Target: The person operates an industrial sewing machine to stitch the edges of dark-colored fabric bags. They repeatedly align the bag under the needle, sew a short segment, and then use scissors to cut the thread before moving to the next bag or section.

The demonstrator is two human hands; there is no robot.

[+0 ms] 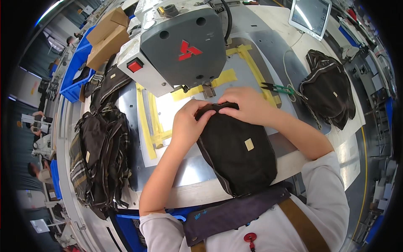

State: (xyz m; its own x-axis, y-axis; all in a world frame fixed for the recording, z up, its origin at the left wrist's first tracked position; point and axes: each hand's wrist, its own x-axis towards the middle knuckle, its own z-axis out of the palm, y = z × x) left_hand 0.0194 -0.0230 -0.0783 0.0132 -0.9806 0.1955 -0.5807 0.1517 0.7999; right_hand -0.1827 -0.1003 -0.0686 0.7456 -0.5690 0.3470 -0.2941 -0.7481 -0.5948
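A black fabric bag piece (235, 155) with a zipper along its edge and a small pale label lies in front of me, draping over the table's near edge. My left hand (187, 121) pinches its far edge between thumb and fingers. Close beside it, my right hand (244, 105) grips the same edge, thumbs almost meeting. Just beyond my fingers sits the needle area (208, 89) of a grey and white industrial sewing machine (183, 46). Whether the fabric's edge touches the presser foot I cannot tell.
Dark and plaid bag pieces (100, 147) are heaped on the left. Another black bag piece (329, 88) lies at right, near green-handled thread snips (278, 88) and a cord. Yellow tape (147, 122) frames the sewing area. A blue bin (73, 88), cardboard box (109, 38) and tablet (310, 17) stand behind.
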